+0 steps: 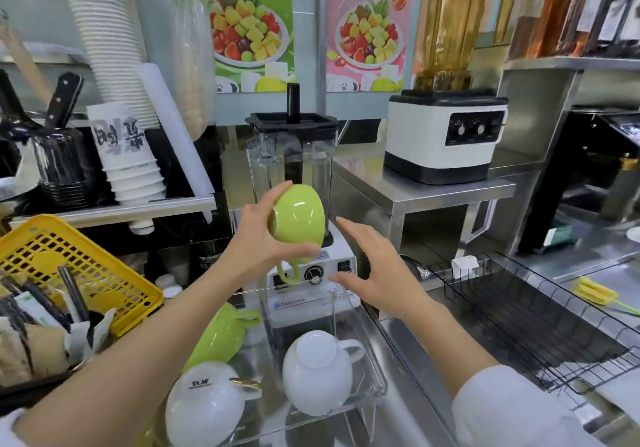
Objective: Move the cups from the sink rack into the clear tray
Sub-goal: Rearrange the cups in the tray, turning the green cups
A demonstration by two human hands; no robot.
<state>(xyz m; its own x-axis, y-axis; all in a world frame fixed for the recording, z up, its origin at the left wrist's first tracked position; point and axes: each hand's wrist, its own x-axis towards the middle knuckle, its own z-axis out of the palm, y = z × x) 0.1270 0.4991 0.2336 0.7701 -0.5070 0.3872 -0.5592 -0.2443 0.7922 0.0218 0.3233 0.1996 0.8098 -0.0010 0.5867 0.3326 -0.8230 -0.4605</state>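
Observation:
My left hand [258, 238] grips a green cup [297, 219], held upside down with its handle pointing down, above the far end of the clear tray [374, 374]. My right hand [374, 266] hovers open just right of the cup, not touching it. Three cups lie bottom-up in the tray: another green cup [221, 335] at the left, a white cup [317, 375] on the right, and a white cup printed "YA MI" with a gold handle [204, 403] at the near left. The black wire sink rack [540, 322] at the right holds no cups that I can see.
A blender with a clear jar [291, 162] stands right behind the tray. A yellow basket [69, 270] of utensils sits at the left under stacks of paper cups [131, 155]. A white blender base [446, 135] rests on a steel shelf. A yellow brush [595, 294] lies at far right.

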